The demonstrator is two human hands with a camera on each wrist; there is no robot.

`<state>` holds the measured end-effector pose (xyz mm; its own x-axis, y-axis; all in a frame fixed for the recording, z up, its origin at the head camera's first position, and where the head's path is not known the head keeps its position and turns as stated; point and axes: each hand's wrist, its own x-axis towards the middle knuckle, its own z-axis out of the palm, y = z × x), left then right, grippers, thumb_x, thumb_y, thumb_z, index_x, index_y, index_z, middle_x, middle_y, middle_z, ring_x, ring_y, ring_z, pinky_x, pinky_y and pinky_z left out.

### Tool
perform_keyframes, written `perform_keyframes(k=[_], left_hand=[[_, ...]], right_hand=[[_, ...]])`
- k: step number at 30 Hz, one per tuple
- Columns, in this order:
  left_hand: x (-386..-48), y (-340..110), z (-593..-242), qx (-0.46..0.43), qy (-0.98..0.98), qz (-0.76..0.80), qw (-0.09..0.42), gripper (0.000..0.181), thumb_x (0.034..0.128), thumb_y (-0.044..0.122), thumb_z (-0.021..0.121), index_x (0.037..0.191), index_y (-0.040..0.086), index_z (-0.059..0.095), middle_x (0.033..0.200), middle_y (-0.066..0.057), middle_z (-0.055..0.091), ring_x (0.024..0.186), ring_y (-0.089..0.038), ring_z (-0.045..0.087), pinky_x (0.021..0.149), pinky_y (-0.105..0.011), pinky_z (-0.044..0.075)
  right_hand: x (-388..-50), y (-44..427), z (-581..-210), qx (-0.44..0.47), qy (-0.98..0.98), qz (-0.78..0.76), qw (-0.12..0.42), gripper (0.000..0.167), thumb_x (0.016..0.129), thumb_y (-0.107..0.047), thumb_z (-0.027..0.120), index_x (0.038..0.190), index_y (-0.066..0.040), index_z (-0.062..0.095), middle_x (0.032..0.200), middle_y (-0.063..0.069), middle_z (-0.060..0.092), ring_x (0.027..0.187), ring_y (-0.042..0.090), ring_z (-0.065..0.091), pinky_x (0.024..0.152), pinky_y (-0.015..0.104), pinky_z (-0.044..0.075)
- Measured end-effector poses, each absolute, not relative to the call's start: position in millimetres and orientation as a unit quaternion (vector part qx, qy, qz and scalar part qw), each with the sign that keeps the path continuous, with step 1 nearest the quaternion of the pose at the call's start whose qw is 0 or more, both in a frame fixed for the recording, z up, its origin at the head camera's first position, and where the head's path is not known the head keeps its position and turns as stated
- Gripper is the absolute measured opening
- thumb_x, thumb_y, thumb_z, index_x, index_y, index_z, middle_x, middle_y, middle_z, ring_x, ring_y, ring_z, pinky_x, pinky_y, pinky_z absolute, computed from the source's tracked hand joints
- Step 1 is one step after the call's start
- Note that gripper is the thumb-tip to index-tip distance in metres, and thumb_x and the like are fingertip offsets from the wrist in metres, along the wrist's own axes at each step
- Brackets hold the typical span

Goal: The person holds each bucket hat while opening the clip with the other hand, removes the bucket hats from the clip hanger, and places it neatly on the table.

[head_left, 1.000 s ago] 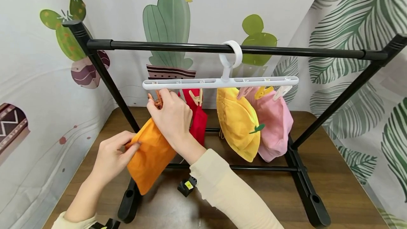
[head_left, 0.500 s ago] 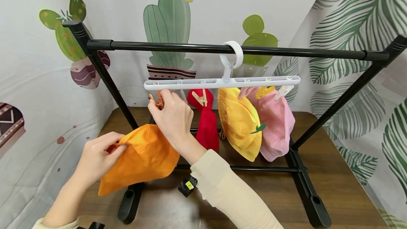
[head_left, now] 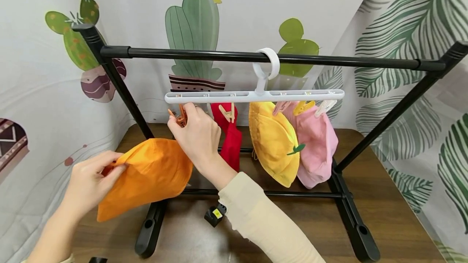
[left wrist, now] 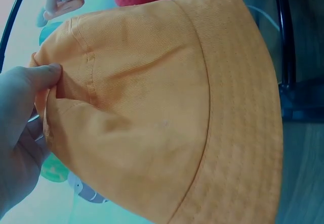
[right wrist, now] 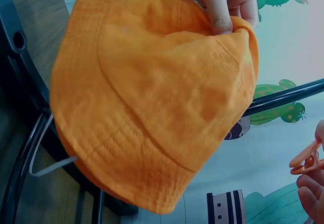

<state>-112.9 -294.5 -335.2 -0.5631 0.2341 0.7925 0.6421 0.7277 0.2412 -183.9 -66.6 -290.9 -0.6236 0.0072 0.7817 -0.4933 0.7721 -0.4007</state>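
Between thumb and fingers, my left hand (head_left: 89,184) pinches the crown of an orange bucket hat (head_left: 148,173), its stitched brim (left wrist: 243,113) hanging free. My right hand (head_left: 197,137) grips an orange clothespin (head_left: 181,119) under the left end of the white hanger (head_left: 219,97). In the right wrist view this clothespin (right wrist: 307,158) sits between the fingertips, apart from the hat. A beige clothespin (head_left: 228,113) holds a red cloth item (head_left: 231,145), partly hidden behind my right hand. To the right hang a yellow hat (head_left: 274,143) and a pink hat (head_left: 316,149).
The hanger hooks over the black rack's top bar (head_left: 204,54). Pink, yellow (head_left: 304,106) and white clothespins line its right half. The rack's feet (head_left: 148,234) stand on a wooden table (head_left: 292,230). A printed curtain (head_left: 139,11) closes off the back.
My left hand has moved left and down, carrying the orange hat away from the orange clothespin. The red item has swung about. My right hand has stayed nearly still.
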Motion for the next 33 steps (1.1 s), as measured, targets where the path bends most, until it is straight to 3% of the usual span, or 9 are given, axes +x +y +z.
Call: perform_keyframes(k=[9, 19, 33], left_hand=[[-108, -309, -334, -0.228, -0.844, -0.255, 0.413, 0.053, 0.0884, 0.052, 0.049, 0.076, 0.004, 0.068, 0.073, -0.007, 0.063, 0.075, 0.014, 0.046, 0.074, -0.001, 0.033], [-100, -323, -327, -0.212, -0.852, -0.241, 0.414, 0.050, 0.0864, 0.052, 0.053, 0.076, 0.006, 0.069, 0.074, 0.002, 0.061, 0.066, 0.010, 0.040, 0.064, -0.005, 0.031], [-91, -346, -328, -0.180, -0.870, -0.218, 0.405, 0.052, 0.0846, 0.055, 0.053, 0.076, 0.006, 0.068, 0.076, 0.017, 0.058, 0.063, 0.013, 0.037, 0.059, -0.006, 0.030]], right_hand=[[-184, -67, -291, 0.147, -0.850, 0.298, 0.409, 0.021, 0.080, -0.037, 0.062, 0.079, -0.017, 0.055, 0.061, -0.008, 0.051, 0.045, 0.008, 0.045, 0.040, 0.016, 0.032], [-184, -69, -291, 0.149, -0.848, 0.292, 0.416, 0.021, 0.080, -0.036, 0.061, 0.076, -0.017, 0.053, 0.060, -0.009, 0.048, 0.046, 0.007, 0.044, 0.040, 0.017, 0.033], [-185, -69, -292, 0.146, -0.852, 0.287, 0.413, 0.022, 0.079, -0.036, 0.064, 0.077, -0.017, 0.053, 0.061, -0.009, 0.048, 0.046, 0.008, 0.044, 0.040, 0.019, 0.034]])
